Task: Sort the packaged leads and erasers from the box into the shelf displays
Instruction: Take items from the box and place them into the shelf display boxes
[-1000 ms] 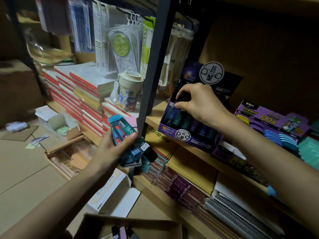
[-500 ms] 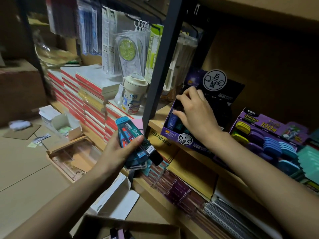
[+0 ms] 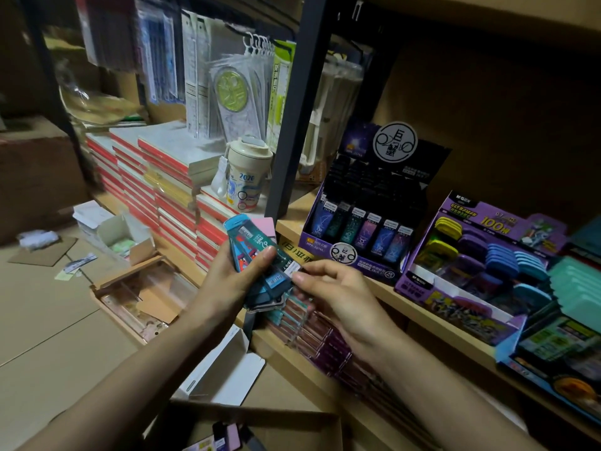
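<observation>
My left hand (image 3: 227,284) grips a fanned stack of teal and dark lead packs (image 3: 260,258) in front of the shelf post. My right hand (image 3: 338,297) pinches the labelled end of one dark pack in that stack. On the shelf behind stands the purple lead display (image 3: 361,236), its front row filled with blue, green and purple packs. Right of it sits a purple eraser display (image 3: 471,265) with yellow, purple and blue erasers. The cardboard box (image 3: 247,424) lies at the bottom edge with a few packs inside.
A dark metal shelf post (image 3: 292,131) stands just left of the lead display. Stacked red-edged notebooks (image 3: 162,196) and a cream cup (image 3: 245,177) fill the left shelf. Open small boxes (image 3: 126,236) and a white carton (image 3: 224,369) lie on the cardboard-covered floor.
My right hand left the lead display and came down to the stack in my left hand, where it now pinches one pack. The left hand stayed almost where it was.
</observation>
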`<state>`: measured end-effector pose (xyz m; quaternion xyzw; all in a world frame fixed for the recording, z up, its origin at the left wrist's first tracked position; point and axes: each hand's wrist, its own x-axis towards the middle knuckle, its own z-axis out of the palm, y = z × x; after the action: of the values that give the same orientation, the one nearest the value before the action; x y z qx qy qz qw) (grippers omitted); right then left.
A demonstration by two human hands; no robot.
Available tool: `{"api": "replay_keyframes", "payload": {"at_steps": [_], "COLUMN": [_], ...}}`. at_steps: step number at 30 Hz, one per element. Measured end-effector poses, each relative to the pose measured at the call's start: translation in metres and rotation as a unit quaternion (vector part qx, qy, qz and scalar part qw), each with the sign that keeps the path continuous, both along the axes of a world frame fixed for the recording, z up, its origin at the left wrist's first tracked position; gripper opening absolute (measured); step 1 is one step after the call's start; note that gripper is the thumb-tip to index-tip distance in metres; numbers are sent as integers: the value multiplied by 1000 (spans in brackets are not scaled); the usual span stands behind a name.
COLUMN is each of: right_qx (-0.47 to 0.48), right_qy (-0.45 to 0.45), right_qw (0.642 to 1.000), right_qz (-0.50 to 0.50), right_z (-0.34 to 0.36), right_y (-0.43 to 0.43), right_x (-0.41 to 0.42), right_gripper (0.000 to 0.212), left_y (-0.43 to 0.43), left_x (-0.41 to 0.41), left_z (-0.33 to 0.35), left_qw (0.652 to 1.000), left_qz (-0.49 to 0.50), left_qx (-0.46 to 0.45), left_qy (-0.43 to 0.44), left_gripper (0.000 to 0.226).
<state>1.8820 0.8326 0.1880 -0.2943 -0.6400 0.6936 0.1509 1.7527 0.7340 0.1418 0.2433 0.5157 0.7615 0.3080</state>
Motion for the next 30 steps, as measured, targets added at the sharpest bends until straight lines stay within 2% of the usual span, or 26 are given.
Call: {"api": "replay_keyframes", "payload": {"at_steps": [2, 7, 10, 15, 19, 22, 28, 30], "right_qx": [-23, 16, 171, 418, 527, 567, 553, 570], "right_qy": [49, 149, 147, 56, -5, -16, -1, 2], "right_qw": [997, 979, 959, 893, 842, 819, 830, 818], "right_qz": [-52, -138, -171, -158, -118, -84, -68, -81], "right_z": [3, 26, 49, 75, 76, 74, 68, 62], "right_y": [6, 35, 59, 86, 92, 92, 89, 86], "right_x": [1, 9, 14, 11, -3, -12, -26, -29], "right_gripper": [13, 13, 9, 11, 16, 21, 24, 20], "left_y": [1, 3, 1, -1, -1, -1, -1, -1], "left_x": [4, 9, 7, 6, 6, 4, 0, 0], "left_z": [0, -2, -1, 3, 3, 1, -2, -3], "left_qw": [1000, 999, 999, 999, 999, 999, 1000, 1000], "left_qz": [-15, -48, -36, -21, -21, -21, -20, -16], "left_qx": [-5, -7, -11, 3, -2, -9, -9, -18], "left_qy": [0, -12, -19, -29, -26, -29, -19, -7], "left_gripper": [48, 51, 46, 42, 46, 48, 45, 44]}}
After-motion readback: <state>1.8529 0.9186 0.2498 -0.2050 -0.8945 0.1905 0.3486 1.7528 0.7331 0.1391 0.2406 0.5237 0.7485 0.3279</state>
